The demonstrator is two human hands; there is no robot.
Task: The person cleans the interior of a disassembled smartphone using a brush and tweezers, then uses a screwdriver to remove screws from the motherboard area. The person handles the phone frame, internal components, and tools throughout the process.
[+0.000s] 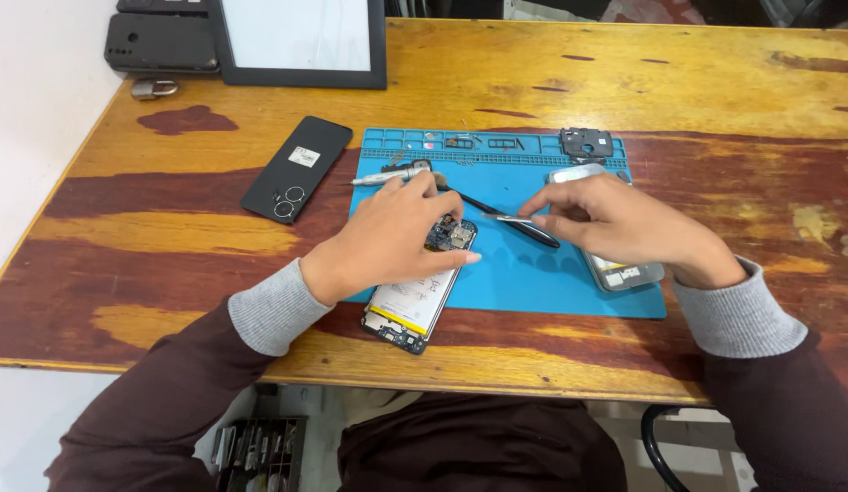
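Phone repair workshop, blue repair mat (570, 282) on worn wooden bench (624, 82), opened phone (415, 305), loose phone parts (585, 143)

The wooden table (551, 82) is varnished and glossy, its finish worn into dark and pale patches. On it lies a matt blue repair mat (533, 273) (rubbery-looking, with moulded compartments). The opened phone (424, 292) shows bare circuit board and a pale, smooth battery. The back cover (296, 169) is glossy black plastic. Both tweezers (515, 219) look like bright metal. The sleeve cuffs (274, 305) are grey ribbed knit.
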